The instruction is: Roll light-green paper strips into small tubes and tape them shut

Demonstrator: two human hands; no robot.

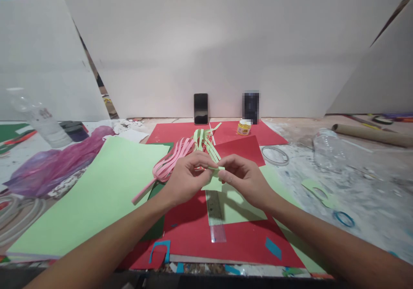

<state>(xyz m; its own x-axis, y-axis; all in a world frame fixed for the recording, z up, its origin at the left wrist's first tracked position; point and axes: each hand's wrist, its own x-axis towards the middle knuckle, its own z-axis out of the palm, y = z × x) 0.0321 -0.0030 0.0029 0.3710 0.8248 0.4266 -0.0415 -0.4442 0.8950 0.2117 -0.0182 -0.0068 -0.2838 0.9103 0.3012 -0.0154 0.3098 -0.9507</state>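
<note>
Above the middle of the table, my left hand (pixel 190 178) and my right hand (pixel 243 178) pinch a small light green paper piece (pixel 217 172) between thumbs and fingertips. Part of it is hidden by the fingers. Under the hands lie a light green sheet (pixel 245 209) and a clear ruler (pixel 218 233), on red paper (pixel 185 237). Just beyond my left hand, a looped bunch of pink paper strips (pixel 169 160) with a rolled pink stem (pixel 143 193) rests on its side. Light green paper strips (pixel 202 139) lie behind the hands.
A small yellow jar (pixel 244 128) and a dark phone (pixel 200 109) stand at the back before white boards (pixel 209 43). Left are a large green sheet (pixel 93 198), purple plastic (pixel 61 164) and a bottle (pixel 41 119). Right are a tape ring (pixel 275 156) and a clear bottle (pixel 327 151).
</note>
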